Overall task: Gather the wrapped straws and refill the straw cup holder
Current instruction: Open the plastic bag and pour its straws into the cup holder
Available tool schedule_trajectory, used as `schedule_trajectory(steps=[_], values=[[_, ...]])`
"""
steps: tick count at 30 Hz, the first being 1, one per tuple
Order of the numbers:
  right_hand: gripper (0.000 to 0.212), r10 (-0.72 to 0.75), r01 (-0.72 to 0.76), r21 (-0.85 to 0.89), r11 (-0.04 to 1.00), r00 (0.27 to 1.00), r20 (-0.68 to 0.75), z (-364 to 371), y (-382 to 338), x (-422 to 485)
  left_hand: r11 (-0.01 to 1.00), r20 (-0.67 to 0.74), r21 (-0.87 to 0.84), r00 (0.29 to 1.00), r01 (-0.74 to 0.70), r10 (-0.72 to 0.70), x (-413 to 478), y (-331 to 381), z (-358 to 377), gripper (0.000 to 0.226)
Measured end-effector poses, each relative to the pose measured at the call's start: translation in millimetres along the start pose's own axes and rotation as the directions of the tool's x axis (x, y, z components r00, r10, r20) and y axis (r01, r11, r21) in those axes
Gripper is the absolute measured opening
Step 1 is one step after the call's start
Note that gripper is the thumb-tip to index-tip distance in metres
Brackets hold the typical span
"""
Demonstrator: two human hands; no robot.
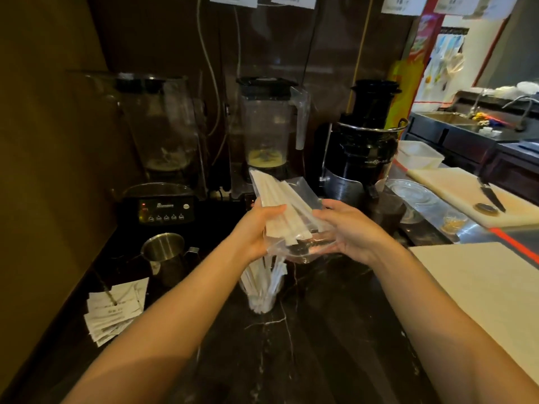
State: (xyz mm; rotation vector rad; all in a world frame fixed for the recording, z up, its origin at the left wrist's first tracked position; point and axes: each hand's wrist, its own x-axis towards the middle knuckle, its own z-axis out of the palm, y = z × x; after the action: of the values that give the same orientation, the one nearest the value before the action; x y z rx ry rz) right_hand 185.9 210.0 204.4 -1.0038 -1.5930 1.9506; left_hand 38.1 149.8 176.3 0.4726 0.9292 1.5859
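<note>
Head cam: dark marble bench (320, 330) fills the lower frame, straw cup holder (262, 290) at center. Just above it, left hand (256, 228) fingers grip the wrapped straws (280, 205), while right hand (347, 228) fingers hold their clear plastic bag (306, 246).

Blenders (163, 147): two. Juicer (364, 150): one. Steel pitcher (164, 255): one. Straw cup holder (262, 290): one. Knife (491, 196): one. Cutting boards (466, 193): two. Wrapped straws (280, 208): too many to count.
</note>
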Motion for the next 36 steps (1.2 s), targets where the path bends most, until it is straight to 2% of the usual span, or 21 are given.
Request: schedule_trajectory(steps=[4, 8, 12, 15, 19, 25, 31, 36], values=[[0.070, -0.056, 0.060, -0.121, 0.991, 0.998, 0.034, 25.9, 0.8, 27.4, 0.985, -0.088, 0.155, 0.992, -0.077, 0.091, 6.2, 17.0, -18.1, 0.057], [0.077, -0.125, 0.134, -0.223, 0.965, 0.991, 0.054, 39.5, 11.7, 50.2, 0.955, -0.061, 0.267, 0.987, -0.128, 0.150, 15.5, 26.8, -38.7, 0.067], [0.064, -0.216, 0.219, -0.305, 0.927, 0.975, 0.044, 44.5, 30.4, 66.1, 0.930, -0.016, 0.327, 0.983, -0.170, 0.185, 18.7, 23.1, -55.8, 0.056], [0.063, -0.275, 0.282, -0.305, 0.910, 0.959, 0.064, 46.0, 45.7, 73.6, 0.920, -0.015, 0.352, 0.981, -0.175, 0.192, 21.0, 14.4, -66.1, 0.043], [0.058, -0.331, 0.343, -0.263, 0.902, 0.939, 0.093, 46.5, 61.0, 83.3, 0.894, -0.042, 0.414, 0.977, -0.174, 0.209, 26.2, 7.7, -74.7, 0.049], [0.056, -0.375, 0.382, -0.257, 0.888, 0.924, 0.080, 46.3, 71.6, 87.9, 0.861, 0.031, 0.462, 0.974, -0.213, 0.224, 27.3, 8.7, -82.7, 0.049], [0.029, -0.445, 0.441, -0.211, 0.872, 0.895, 0.029, 49.1, 71.7, 83.6, 0.830, 0.093, 0.504, 0.971, -0.238, 0.222, 22.2, 15.3, -85.0, 0.045], [0.020, -0.460, 0.454, -0.156, 0.877, 0.888, -0.004, 49.4, 63.9, 78.4, 0.807, 0.117, 0.536, 0.969, -0.247, 0.219, 19.0, 23.8, -80.9, 0.032]])
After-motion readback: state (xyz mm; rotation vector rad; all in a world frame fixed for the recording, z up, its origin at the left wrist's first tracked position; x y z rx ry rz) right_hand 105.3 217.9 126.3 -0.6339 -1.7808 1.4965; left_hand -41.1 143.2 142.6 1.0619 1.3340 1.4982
